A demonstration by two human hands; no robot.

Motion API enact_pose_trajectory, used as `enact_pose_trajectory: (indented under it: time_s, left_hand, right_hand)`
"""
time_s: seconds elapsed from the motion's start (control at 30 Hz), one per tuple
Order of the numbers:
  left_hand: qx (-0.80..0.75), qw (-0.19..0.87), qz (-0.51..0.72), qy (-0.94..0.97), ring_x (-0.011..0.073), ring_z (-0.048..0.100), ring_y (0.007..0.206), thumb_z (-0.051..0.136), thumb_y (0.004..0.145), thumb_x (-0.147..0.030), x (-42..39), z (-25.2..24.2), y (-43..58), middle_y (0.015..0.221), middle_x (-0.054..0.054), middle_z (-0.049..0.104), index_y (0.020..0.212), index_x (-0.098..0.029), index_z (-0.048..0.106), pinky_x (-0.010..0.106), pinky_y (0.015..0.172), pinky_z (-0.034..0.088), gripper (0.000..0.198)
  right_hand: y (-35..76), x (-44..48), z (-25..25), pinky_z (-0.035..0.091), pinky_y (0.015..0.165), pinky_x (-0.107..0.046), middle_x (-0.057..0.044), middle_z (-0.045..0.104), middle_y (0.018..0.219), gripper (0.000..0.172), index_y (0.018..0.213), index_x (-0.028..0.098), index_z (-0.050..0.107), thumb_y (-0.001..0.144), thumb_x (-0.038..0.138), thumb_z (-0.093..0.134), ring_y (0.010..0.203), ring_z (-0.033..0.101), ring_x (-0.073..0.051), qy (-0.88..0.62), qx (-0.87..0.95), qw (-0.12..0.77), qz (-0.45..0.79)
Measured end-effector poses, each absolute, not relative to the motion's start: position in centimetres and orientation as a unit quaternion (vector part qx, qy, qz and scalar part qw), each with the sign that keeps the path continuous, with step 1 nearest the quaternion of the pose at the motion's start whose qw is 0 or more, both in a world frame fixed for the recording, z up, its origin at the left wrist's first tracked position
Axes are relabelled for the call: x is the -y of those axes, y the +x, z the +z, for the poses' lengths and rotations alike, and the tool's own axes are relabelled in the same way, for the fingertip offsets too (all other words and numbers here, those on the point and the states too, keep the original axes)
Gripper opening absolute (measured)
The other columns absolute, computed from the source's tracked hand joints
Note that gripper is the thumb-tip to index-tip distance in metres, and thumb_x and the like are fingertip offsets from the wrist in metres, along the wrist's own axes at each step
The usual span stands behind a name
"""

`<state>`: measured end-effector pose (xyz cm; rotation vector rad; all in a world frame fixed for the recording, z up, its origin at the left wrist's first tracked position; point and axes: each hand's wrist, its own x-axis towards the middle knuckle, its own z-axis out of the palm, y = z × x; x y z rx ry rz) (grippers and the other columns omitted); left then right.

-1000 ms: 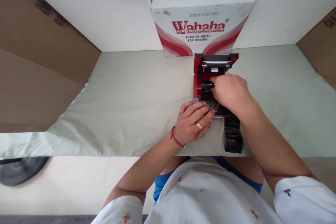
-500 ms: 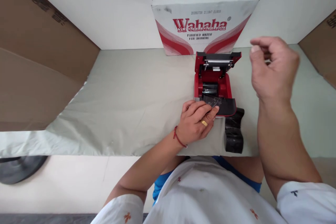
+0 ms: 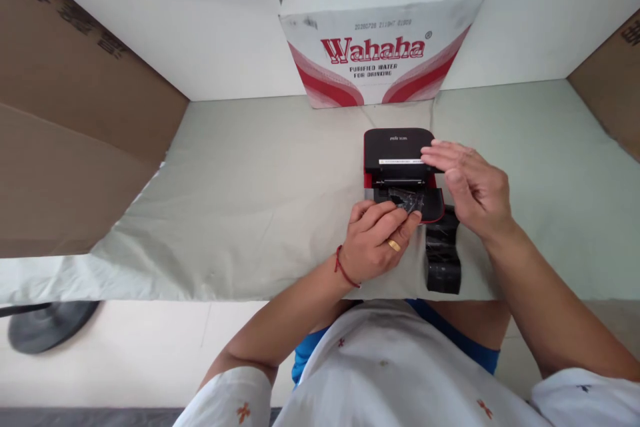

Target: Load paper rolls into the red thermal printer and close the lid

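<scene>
A small red-and-black printer (image 3: pixel 399 147) sits on the cloth, its black lid lowered over the roll bay with a gap at the front. My left hand (image 3: pixel 380 240) pinches the loose end of a shiny black film strip (image 3: pixel 407 199) that lies over the printer's front edge. My right hand (image 3: pixel 475 187) has its fingers stretched out, the tips against the right side of the lid. Below the printer's right front corner lies a separate wavy piece of black film (image 3: pixel 443 263). The roll inside is hidden by the lid.
A white and red water carton (image 3: pixel 375 47) stands behind the printer. White boxes (image 3: pixel 175 33) line the back, and a brown carton (image 3: pixel 85 127) stands at the left. Pale green cloth (image 3: pixel 250 200) covers the table, whose front edge is close to my body.
My right hand has come down and left from the raised position to the printer. The lid, which stood upright, has swung down over the roll. My left hand stays at the film.
</scene>
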<state>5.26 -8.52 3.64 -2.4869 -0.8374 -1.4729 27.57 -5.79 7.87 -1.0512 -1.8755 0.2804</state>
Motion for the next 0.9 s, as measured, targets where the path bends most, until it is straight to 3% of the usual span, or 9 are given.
enact_pose_trajectory:
  time_s: [0.1,0.3,0.43,0.53,0.7,0.9]
  left_hand:
    - [0.283,0.064,-0.483,-0.826,0.0177,0.073,0.097,0.069,0.104,-0.016,8.6,3.8,5.3,0.092,0.002,0.08,0.12,-0.02,0.076,0.036,0.094,0.048,0.018]
    - [0.275,0.037,-0.513,-0.812,0.0199,0.072,0.1,0.069,0.102,-0.02,8.5,3.4,5.1,0.096,0.004,0.078,0.127,-0.021,0.073,0.037,0.095,0.052,0.026]
    - [0.341,0.009,-0.531,-0.776,0.0264,0.072,0.13,0.056,0.111,-0.04,7.8,3.5,3.9,0.127,0.011,0.079,0.151,-0.026,0.062,0.045,0.117,0.05,0.043]
    - [0.401,-0.07,-0.486,-0.773,0.0258,0.069,0.143,0.041,0.117,-0.036,7.0,3.6,2.8,0.14,0.011,0.078,0.149,-0.026,0.065,0.05,0.131,0.041,0.041]
    - [0.381,-0.138,-0.496,-0.768,0.0264,0.069,0.144,0.039,0.118,-0.034,6.5,3.2,2.3,0.14,0.01,0.079,0.141,-0.026,0.072,0.05,0.123,0.052,0.041]
    - [0.376,-0.132,-0.506,-0.765,0.0255,0.073,0.136,0.05,0.114,-0.027,6.3,3.1,2.4,0.131,0.009,0.082,0.133,-0.026,0.076,0.049,0.116,0.056,0.031]
  right_hand:
    - [28.2,6.4,6.6,0.049,0.127,-0.058,-0.007,0.083,0.138,0.04,0.133,0.031,0.083,0.117,0.037,0.047,0.14,0.073,-0.029,-0.415,0.779,0.452,0.129]
    - [27.5,6.7,5.2,0.055,0.123,-0.055,-0.005,0.085,0.134,0.039,0.128,0.031,0.085,0.116,0.027,0.048,0.137,0.075,-0.027,-0.424,0.755,0.483,0.129]
    - [26.8,6.8,4.8,0.056,0.121,-0.056,-0.007,0.086,0.129,0.039,0.125,0.029,0.085,0.115,0.023,0.048,0.134,0.076,-0.027,-0.424,0.739,0.511,0.118]
    - [26.4,6.9,4.8,0.056,0.12,-0.056,-0.008,0.087,0.127,0.039,0.124,0.028,0.085,0.114,0.022,0.048,0.132,0.077,-0.027,-0.425,0.734,0.519,0.107]
    - [26.5,7.3,4.9,0.055,0.122,-0.057,-0.008,0.086,0.13,0.038,0.127,0.029,0.083,0.113,0.021,0.049,0.134,0.076,-0.028,-0.437,0.744,0.497,0.09]
    - [26.6,7.5,5.0,0.054,0.121,-0.058,-0.011,0.086,0.128,0.033,0.126,0.025,0.082,0.112,0.021,0.053,0.132,0.077,-0.03,-0.429,0.757,0.485,0.083]
